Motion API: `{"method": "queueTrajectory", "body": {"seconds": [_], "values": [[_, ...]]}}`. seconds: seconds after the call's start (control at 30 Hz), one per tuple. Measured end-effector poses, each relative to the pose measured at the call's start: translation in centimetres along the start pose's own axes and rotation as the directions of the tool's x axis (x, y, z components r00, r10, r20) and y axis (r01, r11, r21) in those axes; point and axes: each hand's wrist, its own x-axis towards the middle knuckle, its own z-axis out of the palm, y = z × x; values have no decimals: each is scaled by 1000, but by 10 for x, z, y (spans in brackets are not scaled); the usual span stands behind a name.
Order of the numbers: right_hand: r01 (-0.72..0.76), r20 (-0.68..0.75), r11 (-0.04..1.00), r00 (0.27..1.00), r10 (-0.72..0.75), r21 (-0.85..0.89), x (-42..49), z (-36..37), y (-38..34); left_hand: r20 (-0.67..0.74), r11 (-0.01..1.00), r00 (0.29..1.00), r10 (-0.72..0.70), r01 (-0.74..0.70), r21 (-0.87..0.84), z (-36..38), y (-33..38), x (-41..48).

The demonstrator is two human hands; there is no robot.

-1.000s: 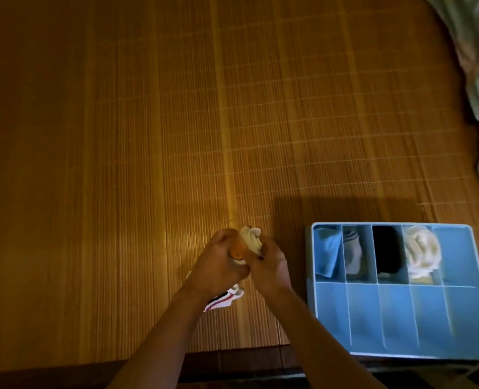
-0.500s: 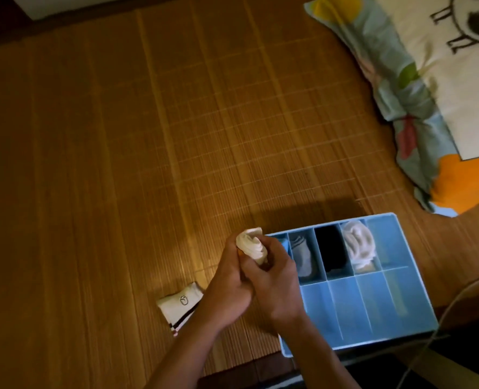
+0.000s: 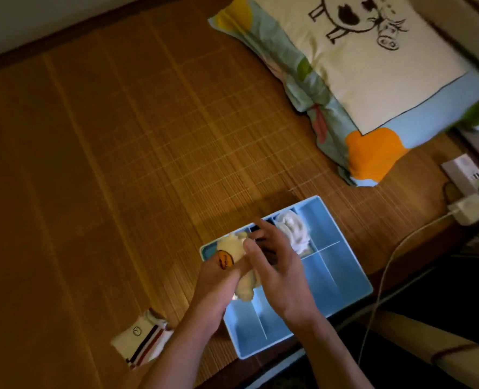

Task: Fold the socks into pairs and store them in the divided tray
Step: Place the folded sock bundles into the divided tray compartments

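I'm grasping the rolled sock pair (image 3: 230,255) in my left grip (image 3: 218,286), my right grip (image 3: 277,273) pressing straight-fingered against it. It's hanging lengthwise over the divided tray (image 3: 340,276), above its near-left slots.

Dim bamboo mat (image 3: 120,164) (warm light), cartoon pillow (image 3: 373,66) beyond.
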Motion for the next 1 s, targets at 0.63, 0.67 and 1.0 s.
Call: {"method": "queueTrajectory", "body": {"seconds": [0.63, 0.67, 1.0], "values": [[-7, 139, 978, 990, 37, -210, 5, -112, -10, 589, 735, 641, -491, 669, -115, 88, 28, 33], [-24, 145, 978, 988, 56, -209, 7, -116, -10, 590, 742, 646, -485, 661, -113, 94, 27, 34], [-342, 36, 936, 940, 341, 79, 24, -143, -14, 327, 939, 902, -282, 330, -99, 131, 14, 61]]}}
